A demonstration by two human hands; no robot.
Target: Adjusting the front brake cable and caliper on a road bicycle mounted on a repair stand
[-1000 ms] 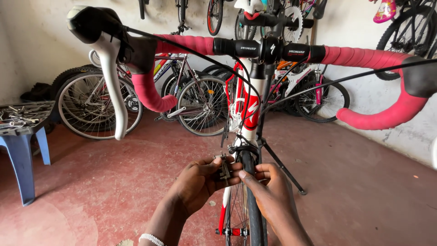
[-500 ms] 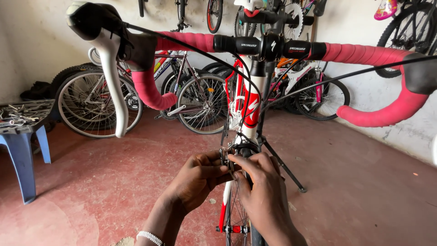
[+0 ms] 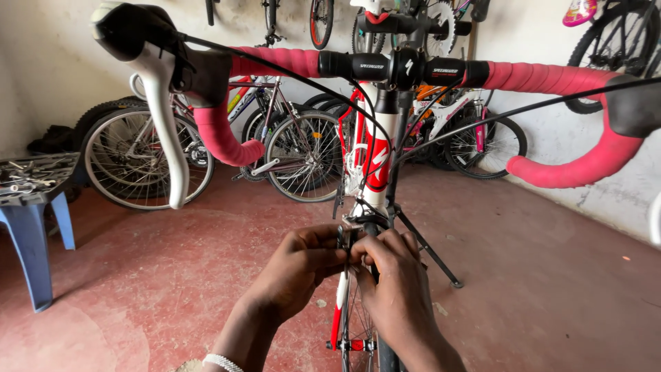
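Since the earlier frame both hands are closed in: left hand (image 3: 303,265) and right hand (image 3: 396,282) pinch the front brake caliper (image 3: 348,238); steady fine adjustment seems needed next.

Handlebar (image 3: 413,69) spans the top of view. Below it, front wheel (image 3: 358,324) at centre, left hand (image 3: 296,272) and right hand (image 3: 392,289) meeting at the brake caliper (image 3: 346,238) above the tyre. Bench (image 3: 31,182) with tools far left. Parked bicycles (image 3: 227,151) behind, against the wall.
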